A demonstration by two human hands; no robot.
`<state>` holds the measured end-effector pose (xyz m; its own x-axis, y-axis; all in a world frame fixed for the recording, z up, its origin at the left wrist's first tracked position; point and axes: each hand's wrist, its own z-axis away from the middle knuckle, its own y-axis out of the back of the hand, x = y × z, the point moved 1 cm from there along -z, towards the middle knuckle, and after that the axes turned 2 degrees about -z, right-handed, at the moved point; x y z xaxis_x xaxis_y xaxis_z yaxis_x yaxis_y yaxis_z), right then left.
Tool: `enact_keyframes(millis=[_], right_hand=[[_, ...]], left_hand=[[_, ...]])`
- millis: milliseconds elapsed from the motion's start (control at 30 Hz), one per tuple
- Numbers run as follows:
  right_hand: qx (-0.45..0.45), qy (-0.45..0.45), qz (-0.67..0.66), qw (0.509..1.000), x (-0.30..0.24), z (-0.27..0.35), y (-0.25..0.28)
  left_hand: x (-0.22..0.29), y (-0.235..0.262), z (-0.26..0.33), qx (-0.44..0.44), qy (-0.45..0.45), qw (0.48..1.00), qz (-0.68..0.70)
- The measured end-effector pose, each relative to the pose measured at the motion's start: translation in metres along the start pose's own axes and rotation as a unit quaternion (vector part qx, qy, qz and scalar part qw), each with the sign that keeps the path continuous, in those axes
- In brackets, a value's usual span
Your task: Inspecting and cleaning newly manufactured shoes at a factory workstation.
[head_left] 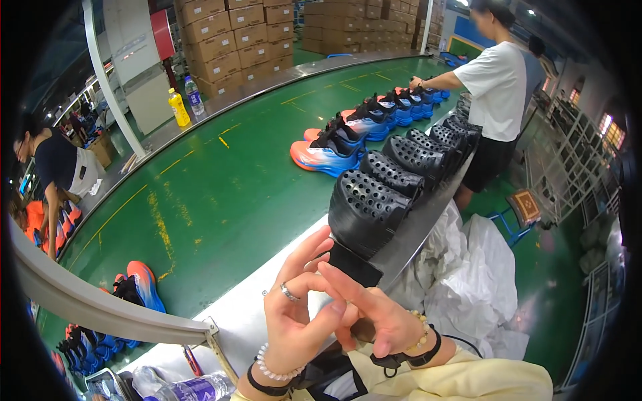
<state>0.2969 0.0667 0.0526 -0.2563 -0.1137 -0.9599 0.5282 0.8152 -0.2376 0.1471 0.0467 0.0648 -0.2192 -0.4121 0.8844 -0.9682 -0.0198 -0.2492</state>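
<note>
My left hand (299,309), with a ring and a beaded bracelet, is raised above the near edge of the bench. Its upper fingers stretch upward and its thumb points inward. My right hand (382,317) meets it, fingertips touching or overlapping, with the forefinger extended and the thumb lower down. I see nothing held in either hand. Just beyond them, a black perforated clog-shaped form (368,207) heads a row of similar ones on the metal ledge. Beside that row, orange, white and blue running shoes (328,157) line the green conveyor belt (221,200).
A curved grey rail (100,301) crosses at left, near another shoe pair (142,286). A purple-labelled bottle (200,387) lies below. White plastic sheeting (468,281) hangs at right. A co-worker in white (498,83) handles far shoes; another person (57,164) bends over shoes at left.
</note>
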Motion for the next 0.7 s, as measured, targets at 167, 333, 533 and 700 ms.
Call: enact_keyframes(millis=[167,333,533,700], right_hand=[[0.008,-0.016,-0.037,0.999,0.002,0.001,0.002],[-0.022,0.003,-0.054,0.998,-0.009,0.001,0.000],[-0.013,0.039,-0.046,0.998,0.001,0.000,0.006],[-0.011,0.043,0.029,0.999,0.003,0.004,0.018]], left_hand=[[0.000,0.000,-0.002,-0.001,-0.022,0.999,-0.049],[-0.006,-0.002,-0.006,-0.014,-0.046,0.997,-0.052],[-0.002,-0.007,-0.002,-0.010,-0.033,0.998,-0.048],[-0.003,-0.010,-0.004,-0.025,-0.040,0.998,-0.051]])
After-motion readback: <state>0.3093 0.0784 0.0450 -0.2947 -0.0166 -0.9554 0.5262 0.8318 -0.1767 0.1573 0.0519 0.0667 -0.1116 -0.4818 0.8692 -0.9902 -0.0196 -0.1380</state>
